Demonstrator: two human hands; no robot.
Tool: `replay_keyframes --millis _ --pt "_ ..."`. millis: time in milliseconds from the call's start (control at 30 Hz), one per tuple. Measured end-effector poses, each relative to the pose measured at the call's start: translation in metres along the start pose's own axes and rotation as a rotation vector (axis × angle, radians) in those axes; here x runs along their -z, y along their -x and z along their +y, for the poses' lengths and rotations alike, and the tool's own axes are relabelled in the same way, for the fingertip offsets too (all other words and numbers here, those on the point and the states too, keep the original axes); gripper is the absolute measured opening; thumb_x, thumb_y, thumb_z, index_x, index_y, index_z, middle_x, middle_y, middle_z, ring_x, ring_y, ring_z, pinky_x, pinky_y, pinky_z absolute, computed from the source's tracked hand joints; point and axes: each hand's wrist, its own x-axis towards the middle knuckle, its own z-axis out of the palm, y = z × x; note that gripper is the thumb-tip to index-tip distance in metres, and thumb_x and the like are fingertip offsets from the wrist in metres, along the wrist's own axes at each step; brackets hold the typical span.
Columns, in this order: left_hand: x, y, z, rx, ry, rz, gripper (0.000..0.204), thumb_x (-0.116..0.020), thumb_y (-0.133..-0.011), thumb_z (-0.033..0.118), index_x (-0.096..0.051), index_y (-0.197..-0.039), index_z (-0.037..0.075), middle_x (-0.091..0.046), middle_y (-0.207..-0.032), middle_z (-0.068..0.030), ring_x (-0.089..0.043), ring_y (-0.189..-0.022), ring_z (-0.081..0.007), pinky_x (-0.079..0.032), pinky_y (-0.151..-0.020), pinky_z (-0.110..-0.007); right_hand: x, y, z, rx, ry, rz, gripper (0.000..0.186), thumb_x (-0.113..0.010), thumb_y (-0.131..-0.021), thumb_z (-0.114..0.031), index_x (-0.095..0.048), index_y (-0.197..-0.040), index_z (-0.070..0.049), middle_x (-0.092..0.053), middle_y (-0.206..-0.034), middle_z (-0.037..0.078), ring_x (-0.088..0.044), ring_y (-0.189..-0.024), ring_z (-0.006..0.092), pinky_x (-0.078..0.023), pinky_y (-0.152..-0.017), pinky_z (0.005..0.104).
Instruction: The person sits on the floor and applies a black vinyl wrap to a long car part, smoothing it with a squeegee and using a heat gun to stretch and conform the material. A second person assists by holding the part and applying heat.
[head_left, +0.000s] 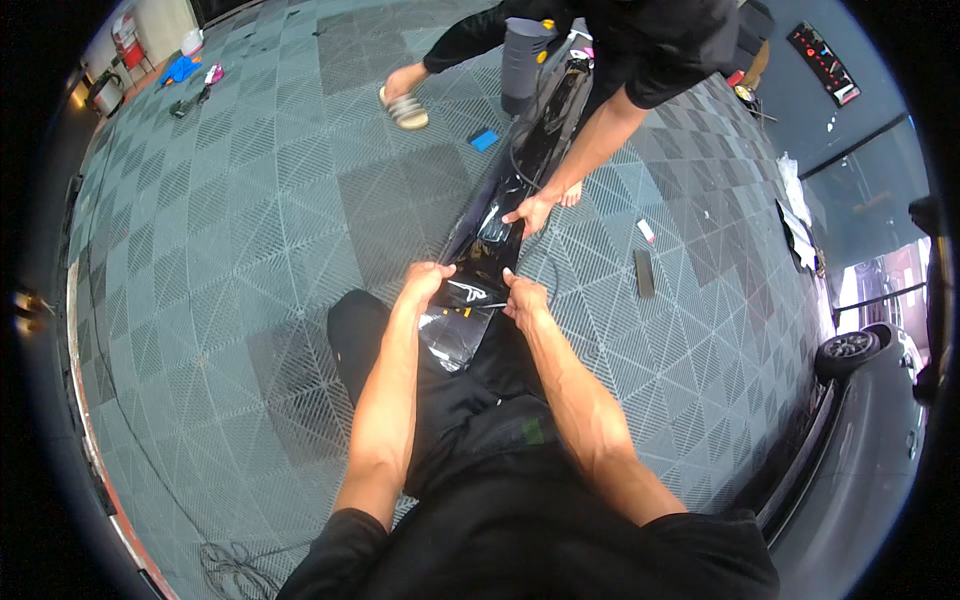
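Note:
A long, glossy black panel (550, 125) runs away from me between a co-worker's legs. At its near end is a sheet of shiny black film (470, 270). My left hand (426, 282) is closed on the sheet's left edge, thumb on top. Level with it, my right hand (526, 298) grips the right edge, so the sheet spans between both hands. The undersides of my fingers are hidden. Below the sheet, a crinkled shiny piece (455, 340) lies over my dark trousers. Just beyond my hands, the co-worker's hand (530, 215) touches the panel's right side.
The co-worker bends over the panel's far part, beside a grey device (526, 65) with yellow parts and a dark cable. A blue block (483, 139) and a dark strip (644, 273) lie on the grey tiled floor (250, 240). A grey car (860, 460) stands at right.

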Motion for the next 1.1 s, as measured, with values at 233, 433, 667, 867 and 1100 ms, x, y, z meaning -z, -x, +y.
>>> replay_keyframes --millis 233,433,667,867,1100 --pt "-0.012 0.018 0.018 -0.052 -0.160 0.110 0.025 -0.074 -0.088 0.024 -0.069 -0.079 0.002 -0.061 -0.070 -0.0027 -0.053 -0.067 -0.0144 -0.043 -0.064 -0.033 -0.007 -0.006 0.003 -0.022 -0.040 0.107 0.030 -0.079 -0.086 -0.032 -0.065 -0.086 -0.005 -0.046 -0.056 0.000 -0.040 -0.042 0.0134 -0.031 -0.037 0.0303" --pt "-0.009 0.023 0.023 0.036 -0.151 0.103 0.024 -0.075 -0.087 0.023 -0.071 -0.089 0.000 -0.069 -0.083 -0.0097 -0.061 -0.078 -0.0176 -0.047 -0.073 -0.035 -0.011 -0.005 0.004 0.009 -0.020 0.119 0.036 -0.077 -0.089 -0.030 -0.058 -0.069 -0.007 -0.045 -0.051 0.002 -0.038 -0.038 0.0155 -0.033 -0.036 0.0314" --pt "-0.005 0.019 0.011 -0.022 -0.111 0.118 0.024 -0.075 -0.087 0.023 -0.068 -0.085 0.000 -0.066 -0.079 -0.0071 -0.058 -0.075 -0.0174 -0.046 -0.072 -0.035 -0.015 0.006 0.003 0.017 -0.017 0.106 0.030 -0.073 -0.091 -0.031 -0.068 -0.086 -0.002 -0.045 -0.050 0.003 -0.038 -0.036 0.0158 -0.030 -0.036 0.0331" --pt "-0.007 0.025 0.017 0.007 -0.112 0.094 0.022 -0.074 -0.087 0.021 -0.068 -0.086 0.000 -0.065 -0.079 -0.0076 -0.059 -0.076 -0.0166 -0.047 -0.071 -0.034 -0.014 0.011 0.002 0.026 -0.023 0.111 0.037 -0.073 -0.091 -0.032 -0.056 -0.069 -0.008 -0.041 -0.049 0.001 -0.037 -0.037 0.0153 -0.031 -0.037 0.0327" --pt "-0.010 0.027 0.016 -0.059 -0.066 0.096 0.024 -0.074 -0.087 0.023 -0.067 -0.081 0.001 -0.063 -0.074 -0.0039 -0.055 -0.072 -0.0141 -0.044 -0.067 -0.033 -0.011 0.005 0.005 -0.019 -0.031 0.084 0.037 -0.072 -0.092 -0.031 -0.053 -0.070 -0.009 -0.044 -0.058 0.001 -0.039 -0.043 0.0128 -0.033 -0.038 0.0298"
